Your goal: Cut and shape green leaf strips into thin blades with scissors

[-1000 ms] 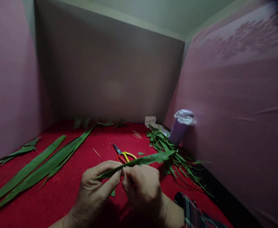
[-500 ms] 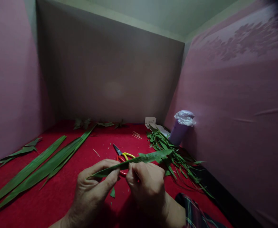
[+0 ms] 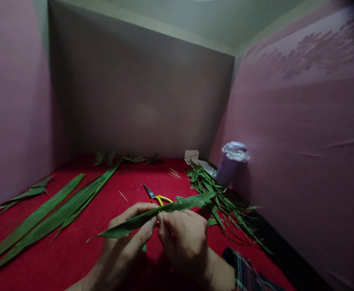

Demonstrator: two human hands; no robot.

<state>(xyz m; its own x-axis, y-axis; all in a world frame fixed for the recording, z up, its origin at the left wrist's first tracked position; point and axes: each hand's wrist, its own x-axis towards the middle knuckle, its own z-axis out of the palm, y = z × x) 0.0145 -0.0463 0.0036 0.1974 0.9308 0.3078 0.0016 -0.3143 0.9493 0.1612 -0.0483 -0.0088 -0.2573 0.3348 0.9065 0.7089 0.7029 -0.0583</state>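
Left hand [image 3: 125, 242]: pinching the green leaf [image 3: 177, 206] between thumb and fingers.
Right hand [image 3: 185, 234]: fingertips pressed together at the leaf's near edge; what they grip is too small to tell.
Leaf: held slantwise above the red bench [image 3: 140, 173], just nearer than the scissors [image 3: 151, 194].
Progress: seemingly midway; cut strips [image 3: 207, 182] heaped right, long leaves [image 3: 66, 206] apparently unworked left.

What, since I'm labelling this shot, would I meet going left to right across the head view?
Long loose leaves, left hand, right hand, purple cup. Left out: the held leaf, scissors and toothpick bunch, which overlap the hands from side to side.
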